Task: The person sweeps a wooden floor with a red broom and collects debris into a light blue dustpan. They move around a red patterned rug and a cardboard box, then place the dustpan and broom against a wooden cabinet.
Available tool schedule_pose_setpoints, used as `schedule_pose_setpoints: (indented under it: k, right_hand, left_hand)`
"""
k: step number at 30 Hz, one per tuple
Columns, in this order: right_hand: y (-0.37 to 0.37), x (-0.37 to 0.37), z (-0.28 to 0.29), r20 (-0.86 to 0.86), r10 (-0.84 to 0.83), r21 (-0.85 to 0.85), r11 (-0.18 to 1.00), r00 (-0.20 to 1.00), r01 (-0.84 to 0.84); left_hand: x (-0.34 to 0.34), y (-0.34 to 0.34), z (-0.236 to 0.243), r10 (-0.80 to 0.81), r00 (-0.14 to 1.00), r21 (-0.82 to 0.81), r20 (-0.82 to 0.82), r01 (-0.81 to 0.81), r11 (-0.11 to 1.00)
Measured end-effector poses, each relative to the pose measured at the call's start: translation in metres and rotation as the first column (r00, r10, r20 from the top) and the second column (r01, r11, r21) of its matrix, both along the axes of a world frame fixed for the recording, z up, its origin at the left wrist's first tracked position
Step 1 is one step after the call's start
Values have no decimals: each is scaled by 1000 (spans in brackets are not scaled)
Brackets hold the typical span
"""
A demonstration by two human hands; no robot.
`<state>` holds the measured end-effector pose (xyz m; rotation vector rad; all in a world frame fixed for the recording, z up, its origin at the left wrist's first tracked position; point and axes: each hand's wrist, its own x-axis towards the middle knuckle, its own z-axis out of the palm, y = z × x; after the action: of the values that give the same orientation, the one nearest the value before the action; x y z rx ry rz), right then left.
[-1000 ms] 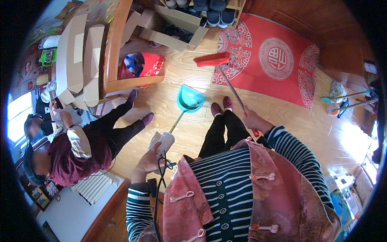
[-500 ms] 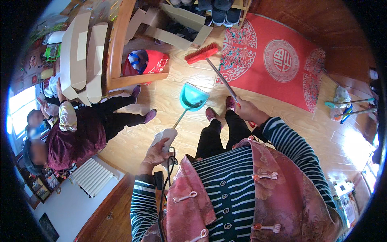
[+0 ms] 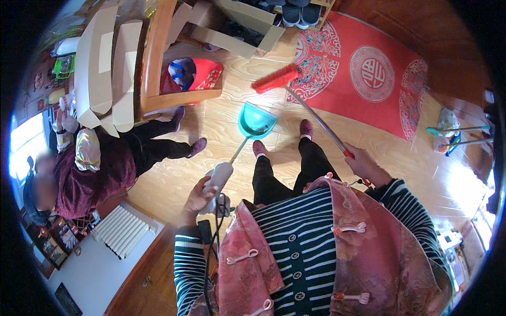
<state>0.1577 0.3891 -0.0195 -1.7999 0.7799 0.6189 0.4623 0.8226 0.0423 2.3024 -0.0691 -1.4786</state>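
My left hand [image 3: 197, 195] is closed round a white, rounded piece [image 3: 219, 175] at the top of the teal dustpan's handle. The dustpan [image 3: 254, 122] rests on the floor in front of my feet, with small dark debris in its pan. A black cord hangs by my left wrist. My right hand [image 3: 363, 162] grips the metal handle of a red broom [image 3: 275, 79]. The broom's red bristled head is beyond the dustpan, apart from it, near the edge of the red rug. The bristles look blurred.
A patterned red rug [image 3: 369, 73] covers the floor ahead right. Open cardboard box [image 3: 232, 26] and shoes [image 3: 300, 15] lie at the far side. Left, another person [image 3: 95, 179] stands by a wooden frame [image 3: 182, 100] with flattened cardboard. Long-handled tools [image 3: 464, 134] lie at right.
My right hand has shifted right, and the broom head has come nearer to me and the dustpan. My left foot has moved left. The dustpan has shifted only slightly in view.
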Motion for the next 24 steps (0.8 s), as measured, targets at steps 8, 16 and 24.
schedule_pose_setpoints:
  k: [8, 16, 24]
  right_hand:
    - [64, 31, -52, -182, -329, -31, 944, 927, 329]
    - [154, 18, -38, -125, -383, 38, 920, 915, 390]
    - [173, 43, 2, -199, -515, 106, 834, 834, 541]
  left_hand:
    - [37, 20, 1, -550, 767, 155, 331, 530, 834]
    - [81, 133, 19, 85, 913, -12, -400, -99, 995]
    - [47, 140, 22, 404, 745, 6, -531, -473, 881]
